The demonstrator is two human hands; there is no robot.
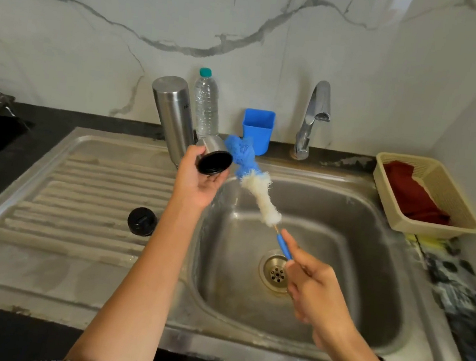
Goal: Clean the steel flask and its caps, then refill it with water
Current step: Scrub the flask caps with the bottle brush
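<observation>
one flask (173, 116), two caps (214, 157), one brush (256, 182), one plastic bottle (206, 105)

left hand (198, 181) holds steel cap (214, 155) | right hand (312, 289) holds bottle brush (256, 182)

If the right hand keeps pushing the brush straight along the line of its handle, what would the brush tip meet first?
Probably the steel cap held in the left hand. The right hand aims the bottle brush up-left, and its blue tip sits right beside the cap's rim. Depth is unclear, so it may pass just behind.

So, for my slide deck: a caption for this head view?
Left hand holds steel cap; right hand points bottle brush at it over sink.
</observation>
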